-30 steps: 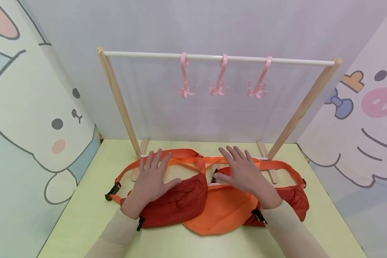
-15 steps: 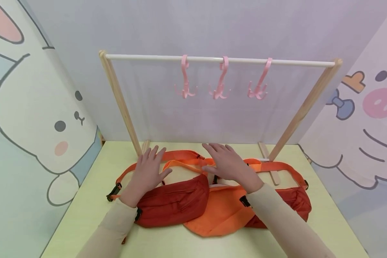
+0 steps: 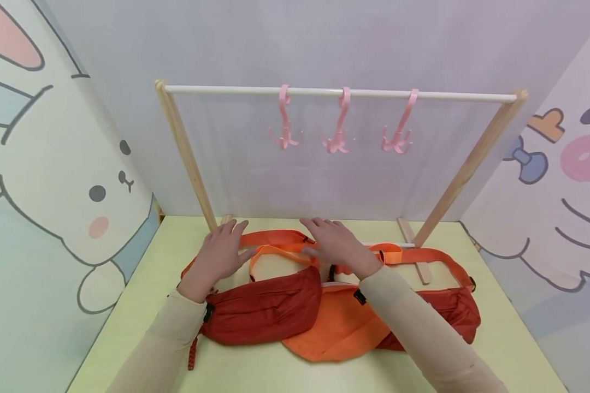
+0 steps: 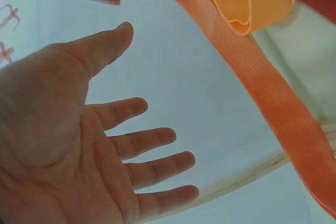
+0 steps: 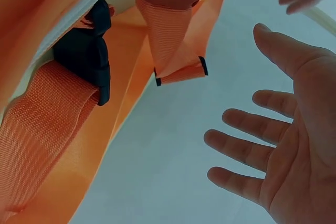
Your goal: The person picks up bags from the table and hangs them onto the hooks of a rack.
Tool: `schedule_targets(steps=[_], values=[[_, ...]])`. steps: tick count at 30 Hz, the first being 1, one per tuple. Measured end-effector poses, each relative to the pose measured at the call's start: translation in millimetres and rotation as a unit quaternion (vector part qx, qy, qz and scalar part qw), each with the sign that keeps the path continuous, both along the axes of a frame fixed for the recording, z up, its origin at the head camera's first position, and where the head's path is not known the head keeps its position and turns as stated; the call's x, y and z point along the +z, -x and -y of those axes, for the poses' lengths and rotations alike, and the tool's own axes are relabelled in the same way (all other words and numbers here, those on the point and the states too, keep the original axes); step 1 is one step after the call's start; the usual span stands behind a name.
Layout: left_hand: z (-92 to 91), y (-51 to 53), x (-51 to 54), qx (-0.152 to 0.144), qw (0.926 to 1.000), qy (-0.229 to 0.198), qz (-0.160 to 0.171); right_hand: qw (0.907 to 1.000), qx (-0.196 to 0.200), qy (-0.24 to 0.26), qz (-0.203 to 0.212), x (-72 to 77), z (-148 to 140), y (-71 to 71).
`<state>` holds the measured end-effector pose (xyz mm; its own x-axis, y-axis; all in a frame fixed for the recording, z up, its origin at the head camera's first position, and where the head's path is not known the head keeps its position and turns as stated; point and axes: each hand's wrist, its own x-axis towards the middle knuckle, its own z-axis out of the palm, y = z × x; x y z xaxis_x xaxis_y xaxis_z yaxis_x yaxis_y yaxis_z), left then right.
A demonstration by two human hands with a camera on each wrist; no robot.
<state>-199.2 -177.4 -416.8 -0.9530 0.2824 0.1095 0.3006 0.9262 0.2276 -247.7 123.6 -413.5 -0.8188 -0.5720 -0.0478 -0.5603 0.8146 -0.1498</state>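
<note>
Three waist bags lie side by side on the table: a dark red waist bag on the left, an orange bag partly beneath it, and another red waist bag on the right. Over the left bag's strap hovers my left hand, fingers spread and holding nothing; the left wrist view shows its bare palm beside an orange strap. My right hand, with nothing in it, is above the straps behind the orange bag. In the right wrist view its straight fingers stay apart from a black buckle.
Behind the bags stands a wooden rack with a white rail. Three pink claw hooks hang from it: a left hook, a middle hook and a right hook. Cartoon-printed walls enclose the pale yellow table.
My right hand has moved left, closer to the left hand. My left hand has shifted slightly left and away from me. The bags stay in place; the head view has shifted a little.
</note>
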Motion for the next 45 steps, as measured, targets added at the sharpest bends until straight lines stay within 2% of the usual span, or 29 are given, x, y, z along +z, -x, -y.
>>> schedule_targets(steps=[4, 8, 14, 19, 24, 32, 37, 45], values=[[0.3, 13.1, 3.4, -0.001, 1.0000, -0.008, -0.004, 1.0000, 0.000, -0.008, 0.001, -4.9, 5.9, 10.0], [2.0, 26.5, -1.0, -0.004, 0.9997, -0.022, 0.011, 0.9999, 0.008, -0.011, 0.001, -7.6, 16.3, 18.6], [4.7, 44.9, -19.3, 0.006, 0.9987, -0.019, 0.047, 0.9997, 0.018, -0.019, -0.003, -12.6, 35.9, 29.6], [7.8, 57.1, -36.8, 0.005, 0.9984, 0.003, 0.056, 0.9995, 0.020, -0.023, 0.002, -20.3, 48.8, 38.1], [9.3, 61.4, -48.7, 0.007, 0.9980, 0.019, 0.059, 0.9993, 0.025, -0.029, -0.001, -29.8, 56.2, 42.6], [6.3, 62.3, -56.7, 0.013, 0.9972, 0.037, 0.063, 0.9979, 0.019, -0.061, -0.012, -46.0, 58.2, 41.7], [7.8, 64.9, -63.1, 0.010, 0.9971, 0.051, 0.055, 0.9976, 0.023, -0.057, -0.033, -54.5, 57.6, 40.9], [13.2, 65.0, -62.9, 0.003, 0.9989, 0.031, 0.035, 0.9983, 0.019, -0.037, -0.042, -54.3, 57.7, 38.3]])
